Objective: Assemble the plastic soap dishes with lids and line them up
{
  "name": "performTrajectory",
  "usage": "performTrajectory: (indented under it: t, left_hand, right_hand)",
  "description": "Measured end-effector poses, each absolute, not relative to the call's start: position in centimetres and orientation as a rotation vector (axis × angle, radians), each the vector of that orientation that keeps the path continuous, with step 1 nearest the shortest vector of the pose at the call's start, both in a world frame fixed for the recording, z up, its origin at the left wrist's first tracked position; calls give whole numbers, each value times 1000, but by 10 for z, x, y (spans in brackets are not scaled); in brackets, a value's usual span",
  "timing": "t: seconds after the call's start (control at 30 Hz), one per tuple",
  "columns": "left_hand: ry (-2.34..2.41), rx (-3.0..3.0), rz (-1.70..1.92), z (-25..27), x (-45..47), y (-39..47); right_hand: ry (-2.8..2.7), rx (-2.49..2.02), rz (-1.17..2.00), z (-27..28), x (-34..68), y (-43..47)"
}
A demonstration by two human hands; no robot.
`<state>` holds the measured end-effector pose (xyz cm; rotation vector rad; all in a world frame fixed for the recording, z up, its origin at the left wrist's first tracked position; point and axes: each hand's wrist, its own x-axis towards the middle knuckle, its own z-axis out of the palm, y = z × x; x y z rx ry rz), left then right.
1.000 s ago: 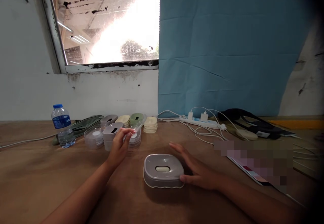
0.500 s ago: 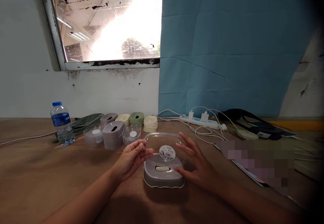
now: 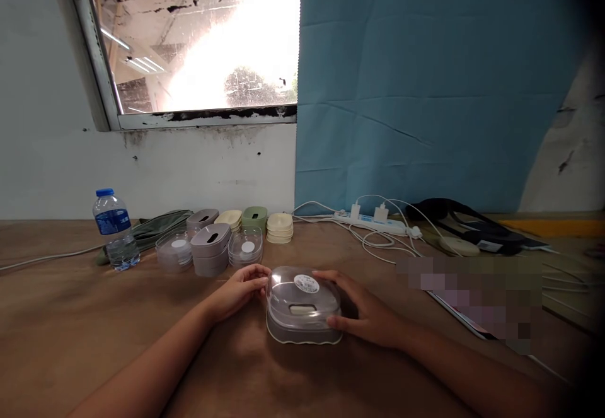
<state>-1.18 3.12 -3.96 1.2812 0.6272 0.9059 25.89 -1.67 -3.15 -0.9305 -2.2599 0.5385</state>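
A clear plastic lid [image 3: 278, 289] with a round printed white sticker [image 3: 306, 284] sits over a grey-mauve box [image 3: 303, 335] that has a slot in its top and a pale wavy rim at its base. My left hand [image 3: 243, 289] is at the lid's left side, fingers curled against its edge; some fingertips are hidden behind it. From the right, my right hand [image 3: 366, 311] grips the lid, with the thumb low at the near corner and the fingers along the far top edge.
Behind the hands stand grey-mauve boxes [image 3: 211, 257], stacked clear lids [image 3: 246, 248], cream pieces [image 3: 280, 227] and a green box [image 3: 254, 217]. A water bottle [image 3: 115, 229] stands left. A power strip [image 3: 371, 221] with cables and a dark strap [image 3: 472, 226] lie at the back right.
The clear lid has come down over the grey-mauve box. Both hands have lowered with it, and the right hand has closed in on the lid's right side.
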Motion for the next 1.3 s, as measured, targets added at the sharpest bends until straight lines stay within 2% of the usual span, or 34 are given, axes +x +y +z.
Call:
performTrajectory:
  t: [0.2, 0.67, 0.83, 1.1, 1.3]
  left_hand:
    - [730, 1523, 751, -40, -19, 32]
    - [686, 2106, 818, -29, -12, 20]
    - [545, 2069, 702, -34, -14, 18]
    - [509, 2050, 776, -42, -10, 21]
    - [516, 2073, 719, -42, -13, 24]
  right_hand:
    - [-2351, -869, 666, -28, 262, -16]
    - [-2352, -977, 670, -32, 272, -8]
    - [-2329, -971, 687, -32, 272, -6]
    - [-2270, -1009, 759, -36, 272, -4]
    - [-2329, -1002, 686, -37, 272, -3]
